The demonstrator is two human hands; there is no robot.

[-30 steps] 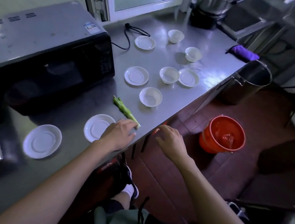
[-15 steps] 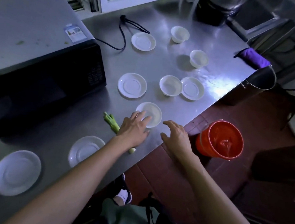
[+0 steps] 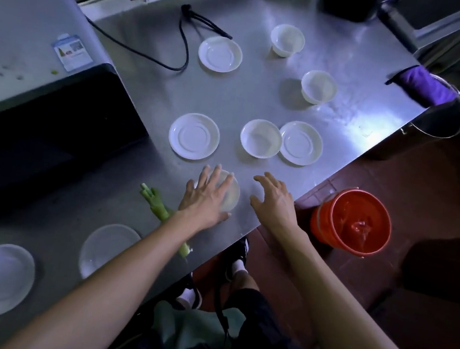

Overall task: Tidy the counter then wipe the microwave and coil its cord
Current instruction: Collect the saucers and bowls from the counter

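Two hands work at lower centre: the left hand (image 3: 205, 197) lies spread, fingers straight, over the small white bowl (image 3: 230, 194), so it should curl round the rim before lifting, while the right hand (image 3: 274, 201) hovers open beside it.

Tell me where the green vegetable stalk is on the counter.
In the head view, the green vegetable stalk lies near the counter's front edge, partly under the left forearm, between the microwave and the left hand.

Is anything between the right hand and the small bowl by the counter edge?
Nothing visible: bare counter separates the right hand from the bowl, which the left hand already covers.
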